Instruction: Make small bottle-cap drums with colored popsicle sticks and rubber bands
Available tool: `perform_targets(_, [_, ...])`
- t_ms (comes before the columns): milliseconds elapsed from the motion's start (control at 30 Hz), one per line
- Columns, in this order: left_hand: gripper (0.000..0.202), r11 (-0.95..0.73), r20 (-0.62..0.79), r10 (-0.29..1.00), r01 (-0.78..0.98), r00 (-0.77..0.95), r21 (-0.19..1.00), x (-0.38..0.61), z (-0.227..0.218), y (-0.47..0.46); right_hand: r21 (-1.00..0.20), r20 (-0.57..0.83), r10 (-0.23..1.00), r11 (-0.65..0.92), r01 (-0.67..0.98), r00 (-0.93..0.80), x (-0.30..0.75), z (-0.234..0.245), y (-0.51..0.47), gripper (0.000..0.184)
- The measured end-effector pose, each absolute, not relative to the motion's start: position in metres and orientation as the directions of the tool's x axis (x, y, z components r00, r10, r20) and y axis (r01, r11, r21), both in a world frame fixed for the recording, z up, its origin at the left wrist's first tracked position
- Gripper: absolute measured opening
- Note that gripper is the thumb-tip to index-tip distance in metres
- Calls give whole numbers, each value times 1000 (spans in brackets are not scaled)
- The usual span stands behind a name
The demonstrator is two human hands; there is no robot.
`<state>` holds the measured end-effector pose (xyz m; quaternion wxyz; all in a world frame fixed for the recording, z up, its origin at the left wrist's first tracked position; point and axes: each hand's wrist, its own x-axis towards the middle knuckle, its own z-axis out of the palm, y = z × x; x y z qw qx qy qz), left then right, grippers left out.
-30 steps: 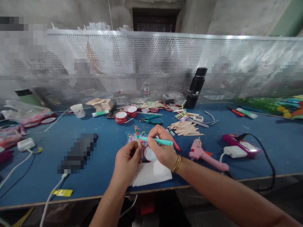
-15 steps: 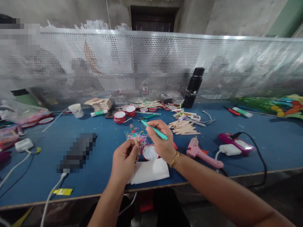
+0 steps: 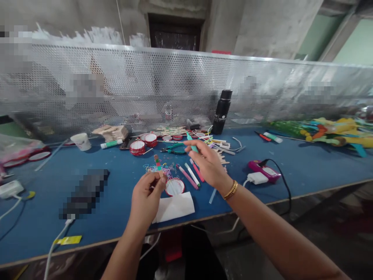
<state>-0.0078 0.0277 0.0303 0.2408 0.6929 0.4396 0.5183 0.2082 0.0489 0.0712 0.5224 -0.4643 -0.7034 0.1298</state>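
My left hand pinches a wooden craft stick upright; brown, red, green and teal bands colour its upper part. My right hand is raised to the right of it, apart from the stick, with a teal marker between its fingers, partly hidden by them. Under the hands lie a pile of small coloured loops, a red-rimmed white disc and a folded white paper. Beside my right hand rest a pink marker, a white marker with a green end and a red-pink marker.
Teal pliers, red-rimmed round stacks and a paper cup sit farther back. A black bottle stands by the perforated metal screen. A phone with a cable lies left, a purple device right.
My right hand has moved right, away from the stick, and the teal marker has turned more upright. Markers on the table now show beside it. The camera view has swung right.
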Motion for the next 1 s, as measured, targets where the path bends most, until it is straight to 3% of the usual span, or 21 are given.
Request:
perform_targets(100, [30, -416, 412, 907, 355, 91, 837, -8, 22, 30, -496, 529, 847, 353, 793, -46, 230, 61, 38, 36])
perform_targets(267, [32, -338, 315, 941, 389, 125, 857, -9, 11, 34, -387, 391, 920, 131, 913, 33, 246, 35, 28, 52])
perform_targets(333, [32, -329, 310, 944, 400, 114, 855, -9, 8, 35, -342, 347, 934, 44, 939, 82, 246, 29, 27, 51])
perform_targets(500, [38, -315, 273, 949, 460, 157, 830, -10, 7, 36, -256, 329, 938, -20, 966, 107, 244, 26, 30, 23])
perform_targets(700, [31, -273, 229, 962, 512, 148, 814, -4, 9, 36, -243, 336, 932, -54, 969, 136, 252, 24, 32, 17])
perform_targets(1000, [31, -291, 250, 957, 544, 150, 787, -5, 3, 35, -227, 217, 948, -185, 956, 235, 251, 23, 39, 12])
